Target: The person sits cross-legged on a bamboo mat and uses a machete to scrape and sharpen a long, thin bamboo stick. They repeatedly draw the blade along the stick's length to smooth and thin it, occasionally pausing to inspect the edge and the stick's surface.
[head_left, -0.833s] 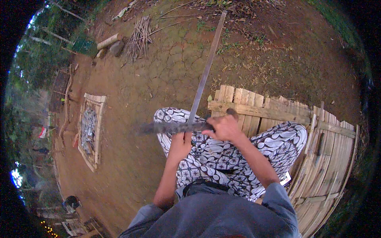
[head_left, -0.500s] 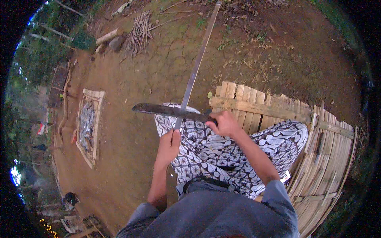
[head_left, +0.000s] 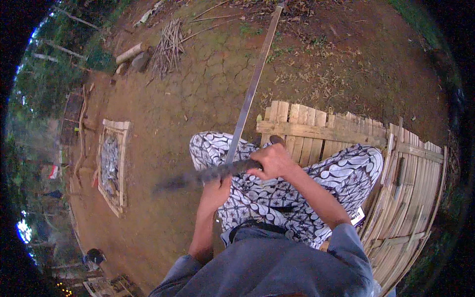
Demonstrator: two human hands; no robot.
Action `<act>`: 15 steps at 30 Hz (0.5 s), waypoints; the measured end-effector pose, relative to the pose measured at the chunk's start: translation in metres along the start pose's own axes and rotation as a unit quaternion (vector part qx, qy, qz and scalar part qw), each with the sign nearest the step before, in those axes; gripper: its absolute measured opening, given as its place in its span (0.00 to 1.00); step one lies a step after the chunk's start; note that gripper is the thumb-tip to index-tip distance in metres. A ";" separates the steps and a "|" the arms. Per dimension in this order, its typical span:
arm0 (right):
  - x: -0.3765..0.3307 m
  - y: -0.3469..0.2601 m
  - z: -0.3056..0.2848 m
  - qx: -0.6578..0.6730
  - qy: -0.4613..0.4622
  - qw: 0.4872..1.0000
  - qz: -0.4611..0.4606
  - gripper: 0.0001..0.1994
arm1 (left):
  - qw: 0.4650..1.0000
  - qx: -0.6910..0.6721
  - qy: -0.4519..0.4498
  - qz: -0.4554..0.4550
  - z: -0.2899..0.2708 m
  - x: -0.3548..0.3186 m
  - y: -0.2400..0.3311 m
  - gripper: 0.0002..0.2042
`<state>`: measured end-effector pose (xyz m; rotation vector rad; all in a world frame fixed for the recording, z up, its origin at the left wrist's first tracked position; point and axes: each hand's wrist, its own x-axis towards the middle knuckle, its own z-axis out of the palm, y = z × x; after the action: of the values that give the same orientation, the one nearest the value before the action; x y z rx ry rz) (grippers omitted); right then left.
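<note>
Right hand (head_left: 272,161): fist clamped on the handle of a long dark machete (head_left: 208,174), its blade blurred.
Left hand (head_left: 217,188): apparently closed round the long pale bamboo strip (head_left: 252,89) over the patterned lap.
Seat: slatted bamboo platform (head_left: 316,129), near its front edge.

Under the right hand (head_left: 271,161) the blade (head_left: 208,174) looks like dull, dark metal, motion-blurred. Above the hands, the long strip (head_left: 252,89) is smooth, pale split bamboo. The platform (head_left: 316,129) to their right is rough, weathered slats; the trousers (head_left: 257,198) are matt printed cloth.
</note>
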<state>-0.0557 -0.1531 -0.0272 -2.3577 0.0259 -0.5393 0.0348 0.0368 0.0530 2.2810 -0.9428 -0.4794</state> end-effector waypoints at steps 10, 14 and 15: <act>0.000 0.031 -0.011 0.121 0.101 0.970 0.187 0.21 | 0.974 -0.166 -0.082 -0.134 0.008 -0.023 0.008 0.15; -0.006 0.025 -0.001 -0.037 0.056 0.998 -0.013 0.21 | 0.993 -0.079 -0.044 -0.071 0.008 -0.001 0.005 0.15; -0.010 0.042 0.002 -0.072 0.046 0.996 0.013 0.22 | 0.996 -0.055 -0.041 -0.055 0.006 -0.002 0.007 0.15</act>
<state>-0.0590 -0.1816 -0.0590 -2.4664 0.1424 -0.6520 0.0266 0.0313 0.0531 2.2350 -0.8129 -0.6611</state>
